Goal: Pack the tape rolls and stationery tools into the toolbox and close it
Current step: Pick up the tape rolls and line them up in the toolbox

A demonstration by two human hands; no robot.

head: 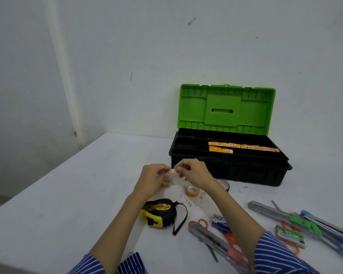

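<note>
**Both hands on a small tape roll in front of the open toolbox**

Here we are at the white table (67, 194), and both hands meet just in front of the toolbox (229, 169). The left hand (153, 177) and the right hand (194, 173) have their fingers curled in, pinching a small tape roll (171, 171) between them, held up off the table. Below the hands, two more small rolls sit on the surface: one partly hidden under the left hand (166, 182), and a yellowish one (192, 190) standing clear just beneath the right wrist.

The toolbox is wide open, green lid (227, 109) upright against the wall, black tray showing. A row of orange-labelled rolls (244, 146) already lies in the tray's long compartments at the right.

Nearer the person, a yellow and black tape measure (156, 214) rests by the left forearm. To the right lie a grey utility knife (212, 237), red-handled scissors (232, 240), a small blue stapler (220, 222), and farther right a green-trimmed cutter (285, 216) with blue pens (327, 226), all on the table.
</note>
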